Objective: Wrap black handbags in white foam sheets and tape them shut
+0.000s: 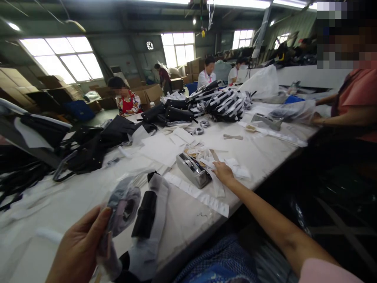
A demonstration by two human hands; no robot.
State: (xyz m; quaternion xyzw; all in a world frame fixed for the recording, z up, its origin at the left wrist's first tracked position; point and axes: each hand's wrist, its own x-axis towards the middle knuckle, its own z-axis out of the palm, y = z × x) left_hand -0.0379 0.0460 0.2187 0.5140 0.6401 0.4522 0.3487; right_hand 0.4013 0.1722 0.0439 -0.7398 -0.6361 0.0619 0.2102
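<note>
My left hand [85, 239] grips a rolled strap in a clear plastic bag [125, 208], thumb on top, held above the table's near edge. Beside it lies a black rolled piece [145, 214] with white wrapping [160, 192]. My right hand [224, 172] reaches across the table, fingers closed on a thin strip [214, 155] among loose papers; its exact kind is unclear. Left of those fingers stands a grey tape dispenser [193, 171]. A long white strip of labels [200, 194] runs in front of the dispenser.
Black bags [114, 135] are heaped at left, and wrapped black-and-white pieces [226, 104] are piled at the back. Rolled straps [199, 131] and tan strips [232, 136] lie mid-table. A second dispenser [266, 121] is farther right. A co-worker [357, 102] handles clear plastic at right.
</note>
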